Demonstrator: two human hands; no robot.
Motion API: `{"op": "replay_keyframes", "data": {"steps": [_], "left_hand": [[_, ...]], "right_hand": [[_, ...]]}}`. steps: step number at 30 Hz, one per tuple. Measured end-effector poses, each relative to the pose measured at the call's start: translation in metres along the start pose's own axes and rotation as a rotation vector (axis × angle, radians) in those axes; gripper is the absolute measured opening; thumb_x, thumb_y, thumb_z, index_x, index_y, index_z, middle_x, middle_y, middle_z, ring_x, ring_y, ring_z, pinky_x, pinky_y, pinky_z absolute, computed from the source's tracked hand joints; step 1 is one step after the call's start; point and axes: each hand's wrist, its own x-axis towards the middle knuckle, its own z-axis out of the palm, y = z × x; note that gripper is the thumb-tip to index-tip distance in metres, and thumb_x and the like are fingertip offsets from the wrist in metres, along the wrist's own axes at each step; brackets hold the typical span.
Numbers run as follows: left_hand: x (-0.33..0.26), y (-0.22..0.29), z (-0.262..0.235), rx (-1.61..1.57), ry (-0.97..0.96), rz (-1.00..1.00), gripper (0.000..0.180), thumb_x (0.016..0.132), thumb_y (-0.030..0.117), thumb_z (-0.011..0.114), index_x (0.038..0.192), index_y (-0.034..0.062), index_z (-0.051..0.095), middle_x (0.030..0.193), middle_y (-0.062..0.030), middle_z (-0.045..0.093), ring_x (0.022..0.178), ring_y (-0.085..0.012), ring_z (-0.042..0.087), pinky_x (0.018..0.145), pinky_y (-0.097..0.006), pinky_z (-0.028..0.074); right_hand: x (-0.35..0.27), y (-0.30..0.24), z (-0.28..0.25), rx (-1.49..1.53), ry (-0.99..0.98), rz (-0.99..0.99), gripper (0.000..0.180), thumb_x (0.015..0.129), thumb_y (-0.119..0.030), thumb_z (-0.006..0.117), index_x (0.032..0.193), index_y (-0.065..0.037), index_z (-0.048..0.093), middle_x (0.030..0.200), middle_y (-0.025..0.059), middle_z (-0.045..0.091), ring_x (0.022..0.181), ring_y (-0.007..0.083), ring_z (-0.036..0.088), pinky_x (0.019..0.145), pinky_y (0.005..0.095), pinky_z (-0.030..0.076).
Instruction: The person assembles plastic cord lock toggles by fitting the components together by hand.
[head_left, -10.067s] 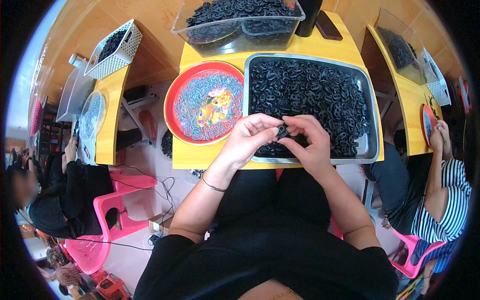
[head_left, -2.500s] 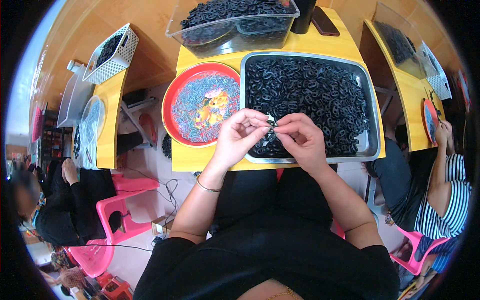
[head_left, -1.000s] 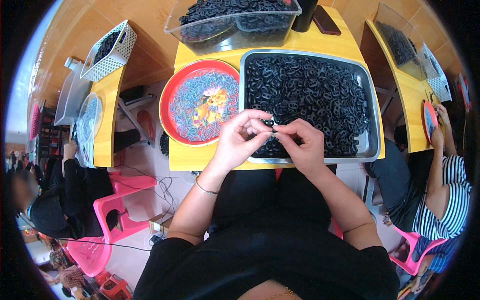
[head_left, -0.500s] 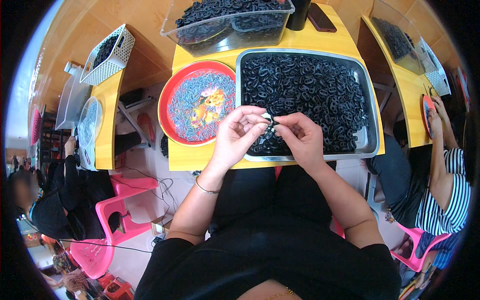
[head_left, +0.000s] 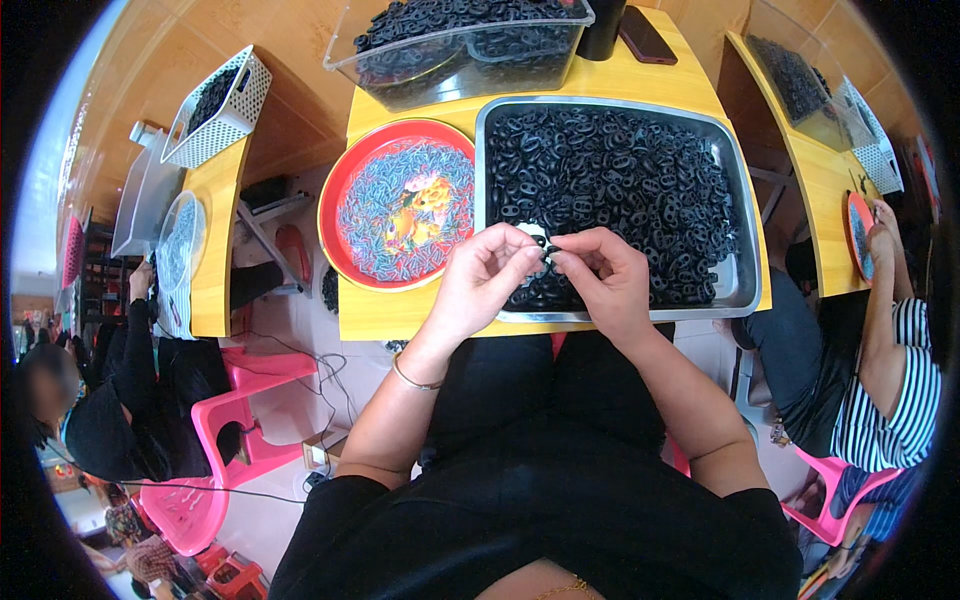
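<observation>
Little had shifted: both hands, left hand (head_left: 482, 285) and right hand (head_left: 603, 280), still pinched one small black piece (head_left: 541, 243) over the tray (head_left: 745, 290), mid-assembly; next needed a fine push.

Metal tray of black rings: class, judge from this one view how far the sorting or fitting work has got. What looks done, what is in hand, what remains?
Done: cannot tell; no finished pile is plainly visible. In hand: the left hand and right hand pinch one small black ring piece together over the metal tray. Left: the tray is heaped with black rings, and the clear tub behind holds more. The red plate holds thin bluish strips.
</observation>
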Motion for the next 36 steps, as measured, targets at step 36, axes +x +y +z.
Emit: {"op": "replay_keyframes", "data": {"steps": [36], "left_hand": [[0.003,-0.011,0.005,-0.011,0.055,0.254,0.011,0.082,-0.005,0.054,0.092,-0.0008,0.053,0.091,-0.0070,0.055,0.079,-0.0080,0.057,0.068,-0.018,0.045]], "right_hand": [[0.002,-0.006,0.001,0.121,-0.048,0.109,0.011,0.082,-0.002,0.057,0.091,0.000,0.052,0.077,0.0055,0.061,0.069,0.0087,0.060,0.062,0.0196,0.047]]}}
